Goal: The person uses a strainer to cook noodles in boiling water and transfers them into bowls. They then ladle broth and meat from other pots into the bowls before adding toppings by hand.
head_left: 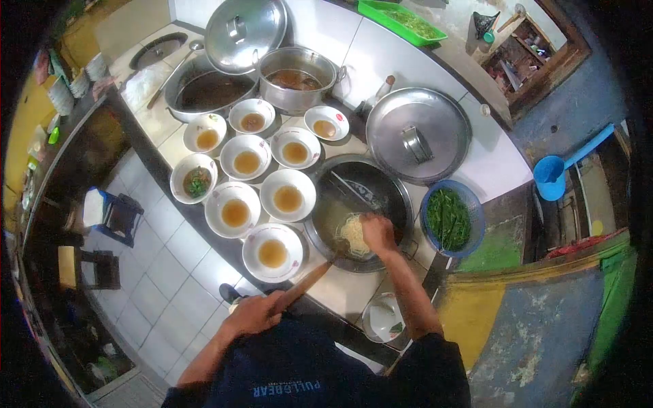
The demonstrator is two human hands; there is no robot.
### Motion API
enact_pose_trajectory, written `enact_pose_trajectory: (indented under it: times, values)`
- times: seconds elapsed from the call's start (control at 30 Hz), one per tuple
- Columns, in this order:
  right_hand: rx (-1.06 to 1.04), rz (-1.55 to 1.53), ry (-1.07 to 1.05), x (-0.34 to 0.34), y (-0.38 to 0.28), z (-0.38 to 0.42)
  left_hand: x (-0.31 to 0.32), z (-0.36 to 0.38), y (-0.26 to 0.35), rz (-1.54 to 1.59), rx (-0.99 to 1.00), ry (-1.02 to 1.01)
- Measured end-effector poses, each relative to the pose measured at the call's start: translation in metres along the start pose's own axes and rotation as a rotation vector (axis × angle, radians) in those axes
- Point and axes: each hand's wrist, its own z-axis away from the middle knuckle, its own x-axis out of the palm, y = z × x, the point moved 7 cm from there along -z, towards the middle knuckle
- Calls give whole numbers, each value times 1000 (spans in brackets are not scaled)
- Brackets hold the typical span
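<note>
My left hand (255, 313) grips the wooden handle (303, 284) of a strainer ladle whose head reaches into the dark wok (388, 187) of water. A clump of pale yellow noodles (354, 234) lies in the ladle at the wok's near side. My right hand (378, 232) rests on top of the noodles, fingers closed on them. Just left of the wok stand several white bowls, the nearest bowl (273, 252) holding brown broth; one bowl (194, 179) further left holds greens.
A blue basket of green leaves (449, 219) sits right of the wok. A steel lid (417, 134) lies behind it. Two big steel pots (297, 78), one under a tilted lid (245, 32), stand at the back. A small white bowl (383, 318) sits near my right elbow.
</note>
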Motion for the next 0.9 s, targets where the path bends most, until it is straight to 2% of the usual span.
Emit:
enact_pose_trajectory:
  times: [0.03, 0.13, 0.23, 0.43, 0.63, 0.9]
  values:
    - [-13, 9, 3, 2, -1, -1, 0, 0, -1, 4, 2, 15]
    - [-21, 25, 204, -19, -6, 3, -3, 2, 2, 21, 3, 3]
    - [-27, -157, 181, -23, -2, 2, -1, 1, 0, 14, -12, -2]
    - [-70, -364, 336, -40, 1, 6, -2, -1, 1, 12, -8, -15]
    - [-82, -397, 304, -41, 4, 7, -5, 1, 5, 37, 19, 22]
    - [-88, -423, 404, -62, 6, 8, -2, -1, 0, 80, -21, -58]
